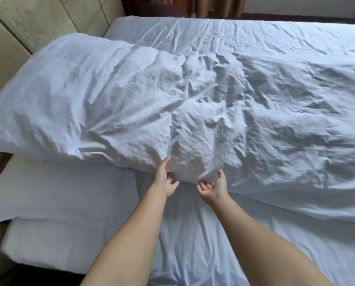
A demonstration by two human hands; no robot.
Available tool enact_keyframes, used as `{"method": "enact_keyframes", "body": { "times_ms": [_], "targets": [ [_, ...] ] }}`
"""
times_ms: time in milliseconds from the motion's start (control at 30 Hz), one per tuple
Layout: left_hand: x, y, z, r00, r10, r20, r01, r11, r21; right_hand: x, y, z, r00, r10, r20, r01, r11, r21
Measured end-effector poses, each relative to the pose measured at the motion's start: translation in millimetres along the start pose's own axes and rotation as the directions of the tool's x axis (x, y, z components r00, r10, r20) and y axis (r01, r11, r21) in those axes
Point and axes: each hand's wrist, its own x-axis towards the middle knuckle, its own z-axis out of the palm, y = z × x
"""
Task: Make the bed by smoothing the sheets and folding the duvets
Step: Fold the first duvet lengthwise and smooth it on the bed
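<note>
Duvet [193, 96] lies crumpled across the bed, long axis running left to right, bulk toward the headboard [28, 23]. Near edge sits directly beyond both grips: left hand [164, 178] and right hand [212, 185], fingers spread, released, touching its hem. Bare sheet [193, 234] below
</note>
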Motion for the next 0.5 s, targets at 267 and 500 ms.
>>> {"method": "enact_keyframes", "body": {
  "times_ms": [267, 500],
  "targets": [
    [41, -1, 46, 0.999, 0.029, 0.013, -0.027, 0.988, -0.153, 32, -57, 15, 0.999, -0.054, -0.001, 0.053, 0.981, 0.188],
    [-14, 43, 104, 0.981, 0.195, 0.010, -0.186, 0.949, -0.254, -28, -126, 78, 0.973, -0.229, 0.024, 0.223, 0.965, 0.140]
  ]
}}
